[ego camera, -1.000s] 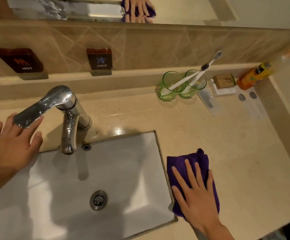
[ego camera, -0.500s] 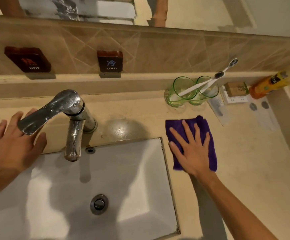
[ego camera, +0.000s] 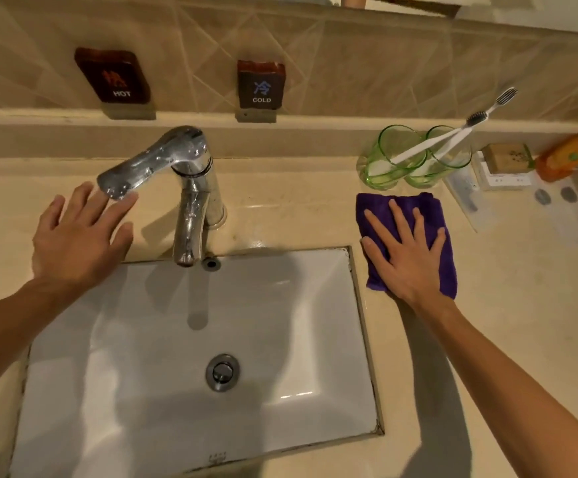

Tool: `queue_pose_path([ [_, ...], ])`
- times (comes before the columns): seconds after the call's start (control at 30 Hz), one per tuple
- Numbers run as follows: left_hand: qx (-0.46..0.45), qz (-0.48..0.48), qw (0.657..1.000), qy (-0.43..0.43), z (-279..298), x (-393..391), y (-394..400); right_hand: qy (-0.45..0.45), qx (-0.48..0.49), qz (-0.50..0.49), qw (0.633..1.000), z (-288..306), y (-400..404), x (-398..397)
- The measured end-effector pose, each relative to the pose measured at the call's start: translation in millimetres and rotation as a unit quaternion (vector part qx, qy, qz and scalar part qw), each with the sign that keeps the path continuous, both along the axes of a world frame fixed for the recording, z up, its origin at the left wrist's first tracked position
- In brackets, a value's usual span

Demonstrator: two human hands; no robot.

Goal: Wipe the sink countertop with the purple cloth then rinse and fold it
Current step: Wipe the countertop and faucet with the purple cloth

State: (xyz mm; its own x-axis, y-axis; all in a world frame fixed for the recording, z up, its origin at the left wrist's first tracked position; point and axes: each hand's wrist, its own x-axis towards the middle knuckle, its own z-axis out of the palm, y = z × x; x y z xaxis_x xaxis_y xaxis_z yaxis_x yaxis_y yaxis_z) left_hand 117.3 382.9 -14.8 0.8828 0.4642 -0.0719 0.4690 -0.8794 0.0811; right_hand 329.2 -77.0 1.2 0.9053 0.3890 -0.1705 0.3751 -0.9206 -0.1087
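The purple cloth (ego camera: 430,210) lies folded flat on the beige countertop (ego camera: 522,305), just right of the white sink (ego camera: 280,339) and right in front of the green glasses. My right hand (ego camera: 406,257) presses on it with fingers spread. My left hand (ego camera: 77,239) hovers left of the sink with open fingers, its fingertips under the tip of the chrome tap lever (ego camera: 153,163). No water runs from the spout (ego camera: 187,232).
Two green glasses (ego camera: 415,160) with toothbrushes stand at the back right. Beside them are a soap box (ego camera: 506,158), an orange bottle (ego camera: 570,157) and flat sachets (ego camera: 467,198). HOT (ego camera: 113,75) and COLD (ego camera: 261,84) signs stand on the rear ledge.
My right hand has slid the purple cloth from the front right of the sink back to the glasses. My left hand stays by the tap lever.
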Motion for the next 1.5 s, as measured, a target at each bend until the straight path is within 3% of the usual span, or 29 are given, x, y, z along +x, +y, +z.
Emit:
queue_pose_path([
  [0.4,-0.097,-0.026,0.993,0.064,-9.5,12.6,29.0,0.027,-0.021,0.068,0.997,13.2,-109.5,-189.4],
  [0.53,-0.113,-0.076,0.986,0.093,-34.8,10.9,57.3,0.040,-0.053,0.080,0.995,15.4,-123.9,-210.4],
  [0.77,-0.108,-0.026,0.988,0.106,0.7,10.0,25.0,0.060,-0.074,0.074,0.993,14.7,-105.8,-187.7],
  [1.17,-0.149,-0.018,0.985,0.081,-13.7,12.0,36.1,0.030,-0.009,0.041,0.999,9.6,3.7,-2.9],
  [1.5,-0.140,-0.021,0.988,0.056,-20.5,12.7,41.7,0.010,0.006,0.049,0.999,3.0,-10.0,-25.0],
])
